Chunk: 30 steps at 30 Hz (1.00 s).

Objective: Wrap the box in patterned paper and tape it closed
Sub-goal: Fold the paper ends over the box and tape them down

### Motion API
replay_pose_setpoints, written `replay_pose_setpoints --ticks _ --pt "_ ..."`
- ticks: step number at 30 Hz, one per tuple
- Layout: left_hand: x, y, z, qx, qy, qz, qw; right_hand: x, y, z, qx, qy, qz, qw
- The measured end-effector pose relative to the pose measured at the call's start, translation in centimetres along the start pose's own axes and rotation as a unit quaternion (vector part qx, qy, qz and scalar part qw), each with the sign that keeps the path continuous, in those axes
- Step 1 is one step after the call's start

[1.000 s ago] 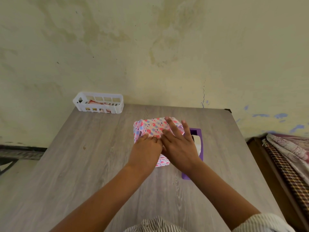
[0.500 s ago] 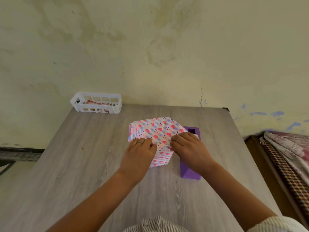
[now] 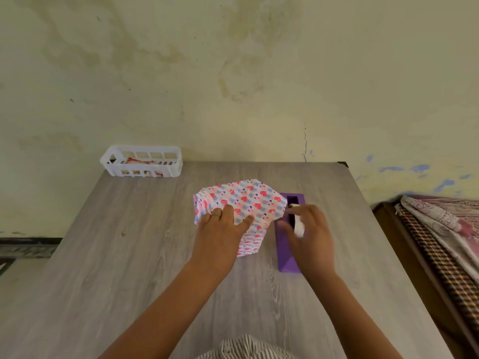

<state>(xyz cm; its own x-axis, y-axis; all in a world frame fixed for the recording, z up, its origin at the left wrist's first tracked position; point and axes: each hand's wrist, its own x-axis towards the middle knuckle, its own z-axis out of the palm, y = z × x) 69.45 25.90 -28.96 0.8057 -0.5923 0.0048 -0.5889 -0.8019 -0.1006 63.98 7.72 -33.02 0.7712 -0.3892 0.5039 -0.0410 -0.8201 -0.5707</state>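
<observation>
Holding the fold: the left hand (image 3: 220, 229) lies flat, fingers spread, on the paper (image 3: 243, 203) covering the box at the table's (image 3: 129, 268) centre. Right of the box, the right hand (image 3: 308, 234) reaches over the purple dispenser (image 3: 283, 244); its grip is blurred. Next, probably: pull tape and seal the flap without releasing the fold.

Dispenser (image 3: 287, 244) right of box (image 3: 243, 203)
</observation>
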Motion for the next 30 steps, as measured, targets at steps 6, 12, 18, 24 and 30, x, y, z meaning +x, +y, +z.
replay_pose_setpoints --ticks 6,12,18,24,30 --pt "0.2 0.1 -0.2 -0.003 -0.021 -0.005 1.0 -1.0 4.6 -0.3 0.032 -0.16 0.438 0.884" --pt "0.5 0.2 -0.4 -0.012 -0.035 -0.014 0.999 0.5 4.5 -0.7 0.281 -0.17 0.637 0.697" --pt "0.4 0.3 -0.5 -0.018 -0.041 -0.016 0.999 0.5 4.0 -0.5 0.356 -0.143 0.674 0.632" --pt "0.3 0.4 -0.7 -0.017 -0.049 -0.017 0.999 -0.2 3.5 -0.1 0.416 -0.039 0.628 0.657" --pt "0.3 0.5 -0.7 -0.01 -0.048 -0.023 0.999 -2.8 3.7 0.4 0.433 0.049 0.532 0.726"
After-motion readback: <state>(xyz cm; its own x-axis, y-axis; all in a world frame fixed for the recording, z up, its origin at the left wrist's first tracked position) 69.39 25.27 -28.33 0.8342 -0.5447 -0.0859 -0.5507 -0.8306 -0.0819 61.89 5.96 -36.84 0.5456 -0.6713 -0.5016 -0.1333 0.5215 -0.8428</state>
